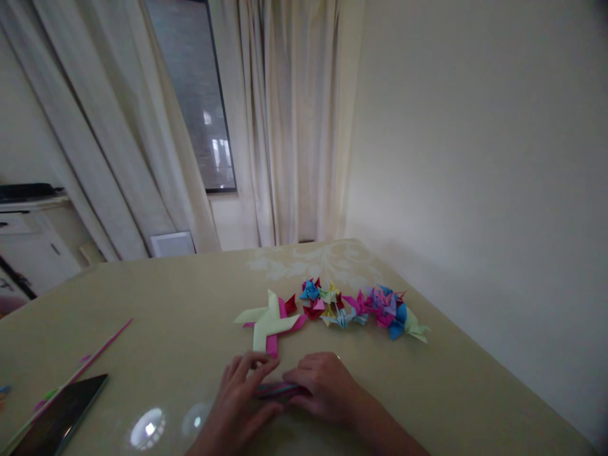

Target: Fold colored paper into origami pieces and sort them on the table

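Observation:
A narrow folded paper strip, purple-pink with a greyish band, lies between my two hands just above the near part of the table. My left hand has its thumb and curved fingers closed about the strip's left end. On the other end, my right hand pinches with its thumb below and fingers bent over the top. The strip's ends are partly hidden by my fingers. Just beyond my left fingertips lies a pale green and magenta paper pinwheel shape, flat on the table.
Several colourful folded paper pieces form a long cluster to the right of the pinwheel shape. A dark flat tablet-like device rests at the left, with a thin pink and pale stick across it. A wall borders the table's right side.

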{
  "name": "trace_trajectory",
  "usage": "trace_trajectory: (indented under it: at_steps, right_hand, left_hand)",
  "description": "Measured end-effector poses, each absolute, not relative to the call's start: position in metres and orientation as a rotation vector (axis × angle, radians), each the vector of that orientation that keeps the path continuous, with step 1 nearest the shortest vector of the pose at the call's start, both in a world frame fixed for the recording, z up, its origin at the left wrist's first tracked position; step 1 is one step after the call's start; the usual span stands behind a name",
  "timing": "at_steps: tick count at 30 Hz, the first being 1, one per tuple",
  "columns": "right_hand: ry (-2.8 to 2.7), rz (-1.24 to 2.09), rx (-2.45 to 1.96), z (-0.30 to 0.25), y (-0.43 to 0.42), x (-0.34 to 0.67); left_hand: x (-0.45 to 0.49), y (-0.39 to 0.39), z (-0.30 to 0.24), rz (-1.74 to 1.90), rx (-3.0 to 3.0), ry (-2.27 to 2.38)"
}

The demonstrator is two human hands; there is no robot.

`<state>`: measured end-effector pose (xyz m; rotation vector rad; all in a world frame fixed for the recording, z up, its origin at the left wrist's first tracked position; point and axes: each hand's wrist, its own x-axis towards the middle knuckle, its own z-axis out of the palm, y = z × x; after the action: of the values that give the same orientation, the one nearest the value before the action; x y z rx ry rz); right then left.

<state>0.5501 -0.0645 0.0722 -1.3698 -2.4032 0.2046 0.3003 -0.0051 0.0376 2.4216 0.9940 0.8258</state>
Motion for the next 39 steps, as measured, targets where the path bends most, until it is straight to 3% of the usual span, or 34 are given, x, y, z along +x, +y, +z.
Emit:
trace_trajectory:
  at_steps: [8, 16, 26, 33, 39]
  right_hand:
    - [-2.231, 0.242, -1.212, 0.072, -0.067, 0.549]
    - [-1.899, 0.578, -1.259, 0.072, -0.072, 0.545]
    - [-1.669, 0.736, -1.26, 0.079, -0.074, 0.54]
    - [-1.679, 0.732, -1.23, 0.078, -0.079, 0.539]
    - [-1.363, 0.997, -1.026, 0.074, -0.079, 0.533]
  left_hand:
    - [0.305, -0.008, 0.03, 0.442, 2.556, 1.034]
    - [0.314, -0.025, 0.033, 0.183, 2.363, 1.123]
    - [0.312, -0.036, 0.037, 0.659, 1.966, 0.982]
    - [0.313, -0.046, 0.064, 0.579, 1.704, 0.921]
    - [0.315, -0.051, 0.055, 0.667, 1.21, 0.988]
